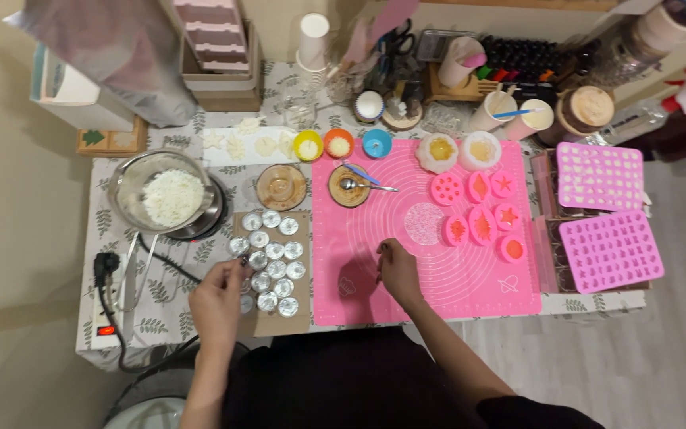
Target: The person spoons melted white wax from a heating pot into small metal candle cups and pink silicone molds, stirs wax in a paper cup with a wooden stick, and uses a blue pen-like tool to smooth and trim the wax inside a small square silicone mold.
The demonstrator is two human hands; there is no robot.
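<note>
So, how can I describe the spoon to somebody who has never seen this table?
Find the big pink mat covering the table's middle. At its far left corner sits a round brown dish, and the metal spoon lies across it. It is the only silver utensil there; beside it lies a blue stick.

We seem to be at a home craft corner set up for candle or wax work. Our small table (160, 306), under a leaf-print cloth, carries a pink silicone mat (438, 286), pink silicone moulds (609, 250), a round steel pot of white flakes (170, 193) on a hotplate, and a cluster of little foil cups (271, 262). Paper cups, scissors and jars crowd the back against a plain wall.
</note>
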